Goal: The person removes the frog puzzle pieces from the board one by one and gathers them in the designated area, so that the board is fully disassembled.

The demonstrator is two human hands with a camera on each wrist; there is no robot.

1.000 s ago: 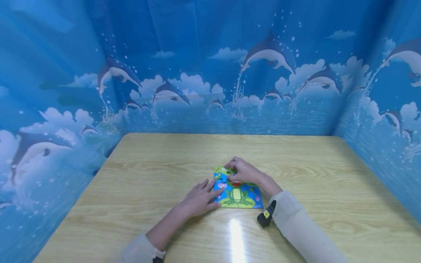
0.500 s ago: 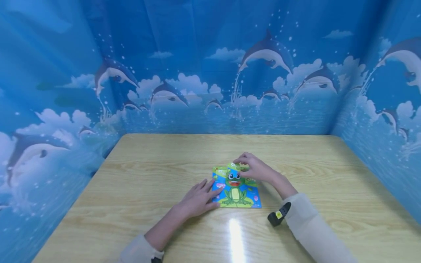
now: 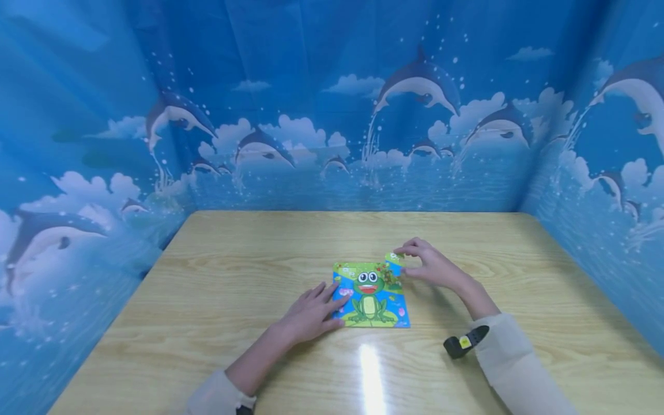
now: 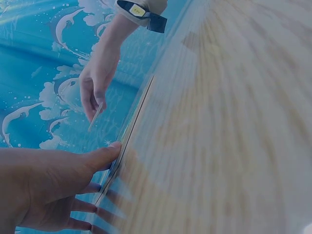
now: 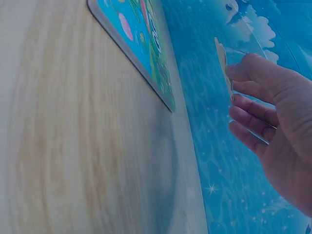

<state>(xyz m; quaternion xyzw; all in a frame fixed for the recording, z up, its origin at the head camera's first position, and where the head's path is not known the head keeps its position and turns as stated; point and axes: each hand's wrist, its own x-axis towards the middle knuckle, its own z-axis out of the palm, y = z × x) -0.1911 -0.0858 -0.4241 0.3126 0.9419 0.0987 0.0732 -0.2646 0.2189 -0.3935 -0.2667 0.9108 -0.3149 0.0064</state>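
Note:
A flat jigsaw puzzle board with a green frog on a blue ground lies on the table. My right hand pinches a small blue-and-green puzzle piece by its edges, near the board's upper right corner. In the right wrist view the piece appears edge-on between thumb and fingers, raised off the table. My left hand rests with spread fingers on the board's left side. Its thumb touches the board's near edge in the left wrist view.
The wooden table extends around the board on all sides. A blue curtain printed with dolphins encloses its back and sides. A black strap with a small device sits on the right wrist.
My right hand has carried the puzzle piece rightward from the board's upper left, across the frog's head, to the upper right corner. The frog's face has come into view. My left hand stays put.

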